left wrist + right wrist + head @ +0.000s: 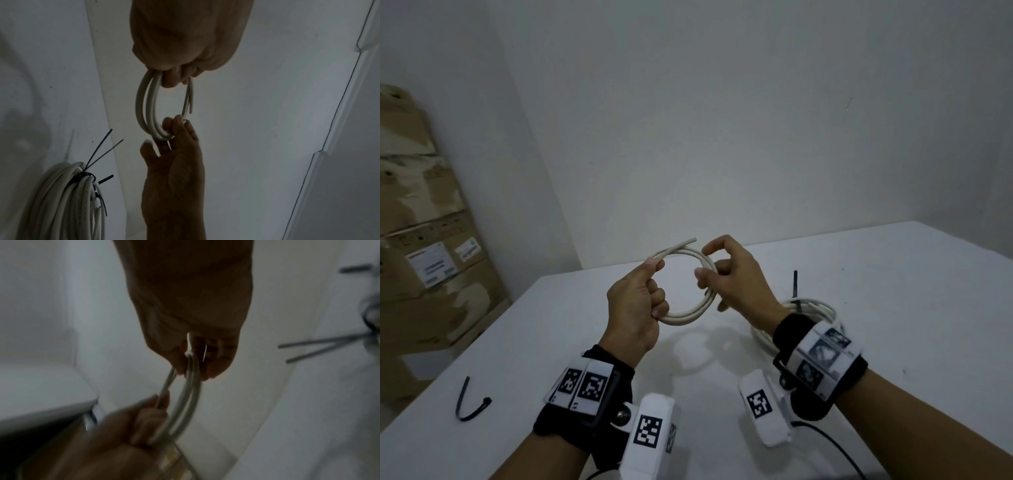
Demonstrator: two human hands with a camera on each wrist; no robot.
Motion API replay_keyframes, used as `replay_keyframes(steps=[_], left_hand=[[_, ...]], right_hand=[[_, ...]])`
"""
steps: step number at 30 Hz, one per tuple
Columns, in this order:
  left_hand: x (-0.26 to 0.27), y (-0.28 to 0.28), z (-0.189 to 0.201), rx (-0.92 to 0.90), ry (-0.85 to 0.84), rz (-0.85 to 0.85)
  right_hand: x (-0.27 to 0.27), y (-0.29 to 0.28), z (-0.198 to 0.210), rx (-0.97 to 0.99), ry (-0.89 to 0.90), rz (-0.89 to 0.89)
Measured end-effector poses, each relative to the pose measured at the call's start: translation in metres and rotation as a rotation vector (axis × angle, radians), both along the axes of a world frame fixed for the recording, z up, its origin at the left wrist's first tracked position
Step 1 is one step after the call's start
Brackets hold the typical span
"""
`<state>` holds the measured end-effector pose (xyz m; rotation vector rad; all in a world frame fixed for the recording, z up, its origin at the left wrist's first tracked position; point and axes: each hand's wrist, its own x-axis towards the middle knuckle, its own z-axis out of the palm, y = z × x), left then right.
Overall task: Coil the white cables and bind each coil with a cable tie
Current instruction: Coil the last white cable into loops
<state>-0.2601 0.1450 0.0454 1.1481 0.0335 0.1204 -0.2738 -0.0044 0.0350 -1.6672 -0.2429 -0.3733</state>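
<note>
Both hands clamp cable coil [688, 284]: left hand [635, 305], right hand [732, 274]; right-wrist view blurred.

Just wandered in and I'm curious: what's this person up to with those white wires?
A person is winding a white cable into a small coil, held in the air above a white table. The left hand grips one side of the coil and the right hand holds the other; no tie is on it yet. A loose black cable tie lies on the table to the left. To the right lies a bundle of coils already bound with black ties.
</note>
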Motion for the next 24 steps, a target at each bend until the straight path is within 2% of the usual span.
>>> replay_keyframes(steps=[2,6,11,15,19,21,22,24], left_hand=[[0.001,0.001,0.000,0.017,0.008,-0.008],[0.000,0.000,0.002,0.056,0.007,-0.016],[0.001,0.002,-0.001,0.096,0.023,-0.003],[0.004,0.013,-0.002,0.099,0.058,-0.006],[0.003,0.020,0.001,0.209,0.050,-0.029],[0.001,0.020,0.006,0.258,0.032,-0.038],[0.000,0.021,0.008,0.265,0.020,-0.046],[0.001,0.022,0.014,0.228,-0.013,-0.064]], right_hand=[[-0.001,0.002,-0.005,-0.194,-0.115,-0.113],[0.000,0.004,-0.016,-0.235,-0.221,-0.204],[0.006,-0.001,-0.015,-0.234,-0.114,-0.227],[0.006,-0.009,-0.011,-0.044,-0.001,-0.171],[0.005,-0.015,-0.009,-0.301,-0.169,-0.193],[0.006,-0.013,-0.004,-0.369,-0.206,-0.172],[0.006,-0.011,-0.001,-0.393,-0.183,-0.172],[0.005,-0.010,0.003,-0.370,-0.025,-0.173]])
